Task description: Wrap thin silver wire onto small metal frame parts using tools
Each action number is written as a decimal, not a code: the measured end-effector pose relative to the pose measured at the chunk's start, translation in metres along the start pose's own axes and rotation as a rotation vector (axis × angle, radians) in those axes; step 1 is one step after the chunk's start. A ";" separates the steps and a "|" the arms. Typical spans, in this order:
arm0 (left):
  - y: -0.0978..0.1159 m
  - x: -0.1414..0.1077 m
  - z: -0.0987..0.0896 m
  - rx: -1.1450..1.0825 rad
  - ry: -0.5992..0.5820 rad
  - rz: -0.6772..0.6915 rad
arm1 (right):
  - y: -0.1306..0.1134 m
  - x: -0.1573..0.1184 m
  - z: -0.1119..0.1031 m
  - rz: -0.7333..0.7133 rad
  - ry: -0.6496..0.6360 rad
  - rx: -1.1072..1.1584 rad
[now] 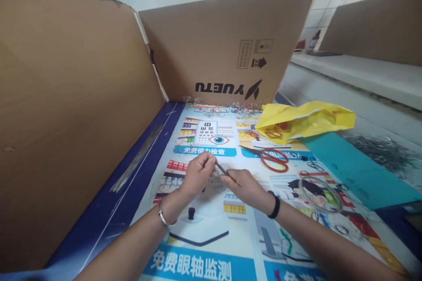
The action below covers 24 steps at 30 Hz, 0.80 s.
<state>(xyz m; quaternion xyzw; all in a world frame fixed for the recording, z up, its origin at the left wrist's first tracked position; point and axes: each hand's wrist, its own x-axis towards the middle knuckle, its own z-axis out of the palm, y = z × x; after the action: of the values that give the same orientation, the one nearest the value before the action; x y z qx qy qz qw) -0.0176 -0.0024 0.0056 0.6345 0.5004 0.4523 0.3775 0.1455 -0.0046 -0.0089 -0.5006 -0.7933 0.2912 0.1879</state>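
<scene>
My left hand (pixel 199 173) is closed in a pinch at the middle of the view, with a silver bangle on its wrist. What it pinches is too small to name. Close on its right, my right hand (pixel 243 185) is wrapped round a thin dark tool (pixel 222 168), whose tip points up and left to the left fingertips. Fine wire seems to hang between the hands, though it is faint. Beyond my right hand, scissors with red-orange handles (pixel 274 160) lie on the printed mat (pixel 211 246).
Cardboard panels (pixel 211 48) stand behind and at the left. Thin wires (pixel 136 158) lie along the left edge. At the right are a yellow bag (pixel 306 118), a clear ring (pixel 320 194), a teal sheet (pixel 359 171) and a heap of tangled wire (pixel 382 151).
</scene>
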 end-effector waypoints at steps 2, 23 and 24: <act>0.002 0.000 0.000 -0.016 -0.016 -0.019 | 0.000 0.000 -0.001 -0.014 0.004 -0.030; 0.003 0.001 0.001 -0.181 0.046 -0.029 | 0.001 -0.002 -0.002 -0.011 0.000 0.117; 0.002 0.001 0.002 -0.175 0.050 -0.028 | 0.001 -0.002 -0.002 -0.005 -0.003 0.133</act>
<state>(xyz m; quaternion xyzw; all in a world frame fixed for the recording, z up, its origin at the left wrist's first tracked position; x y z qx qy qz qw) -0.0150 -0.0018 0.0071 0.5807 0.4770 0.5046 0.4250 0.1482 -0.0054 -0.0082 -0.4844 -0.7739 0.3435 0.2201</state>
